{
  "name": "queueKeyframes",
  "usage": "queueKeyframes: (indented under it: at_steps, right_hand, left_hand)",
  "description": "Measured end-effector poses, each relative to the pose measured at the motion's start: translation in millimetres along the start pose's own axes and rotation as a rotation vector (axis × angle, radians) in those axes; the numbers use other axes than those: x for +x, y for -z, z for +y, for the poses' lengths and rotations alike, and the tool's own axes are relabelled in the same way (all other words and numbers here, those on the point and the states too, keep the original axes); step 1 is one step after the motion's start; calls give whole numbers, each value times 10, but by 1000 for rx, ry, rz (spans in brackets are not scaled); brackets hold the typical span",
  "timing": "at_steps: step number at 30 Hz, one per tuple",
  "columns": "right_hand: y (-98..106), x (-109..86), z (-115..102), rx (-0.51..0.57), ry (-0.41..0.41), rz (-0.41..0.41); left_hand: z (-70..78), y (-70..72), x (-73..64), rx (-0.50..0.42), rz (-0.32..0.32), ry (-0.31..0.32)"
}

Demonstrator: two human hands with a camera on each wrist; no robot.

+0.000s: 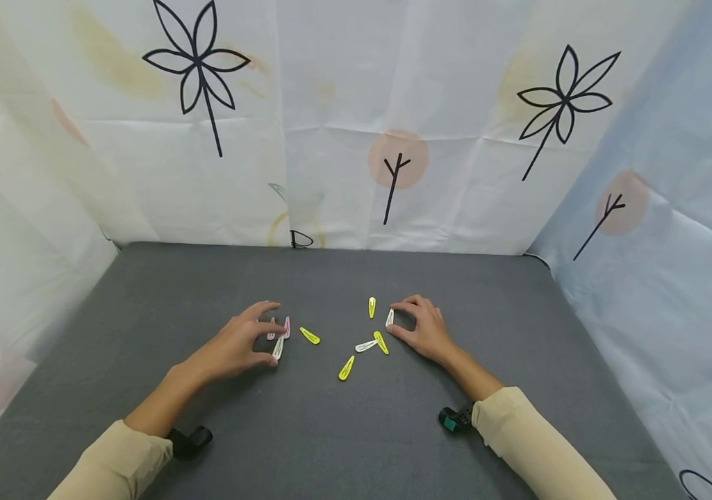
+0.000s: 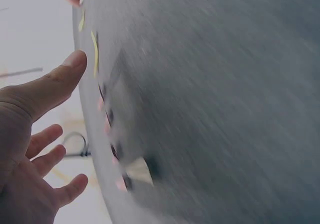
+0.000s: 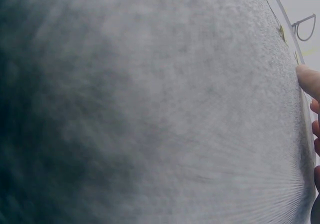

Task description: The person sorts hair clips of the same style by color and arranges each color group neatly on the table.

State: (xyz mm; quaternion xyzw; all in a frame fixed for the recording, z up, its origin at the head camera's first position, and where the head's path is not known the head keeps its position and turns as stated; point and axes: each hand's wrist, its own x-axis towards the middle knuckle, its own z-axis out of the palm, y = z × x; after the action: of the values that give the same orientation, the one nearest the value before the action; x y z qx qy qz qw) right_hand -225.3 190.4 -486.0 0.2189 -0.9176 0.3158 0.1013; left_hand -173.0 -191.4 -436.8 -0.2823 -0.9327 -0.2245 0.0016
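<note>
My left hand (image 1: 244,342) hovers with fingers spread over a white snap hair clip (image 1: 278,348) and pink hair clips (image 1: 287,327), partly hidden by its fingers. In the left wrist view its thumb (image 2: 60,81) stands apart from the other fingers, and the white and pink clips lie on the table beyond. Between thumb and index finger, my right hand (image 1: 421,329) pinches another white hair clip (image 1: 390,318) by its ends. Only part of that hand shows at the right edge of the right wrist view, and its clip cannot be made out there.
Several yellow hair clips (image 1: 346,368) lie scattered between the hands on the dark grey table (image 1: 330,437). One more white clip (image 1: 365,346) touches a yellow clip (image 1: 381,342). A printed white curtain (image 1: 330,139) hangs along the table's back and sides.
</note>
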Motion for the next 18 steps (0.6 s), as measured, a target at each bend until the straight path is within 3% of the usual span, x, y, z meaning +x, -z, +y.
queueKeyframes:
  at_steps: [10,18]
  right_hand:
    - [2,-4,-6,-9,-3,-10]
    - [4,-5,-13,-4,0,-4]
  left_hand:
    - [-205,35,-362,-6,39,39]
    - [-275,23,-440,16,36,50]
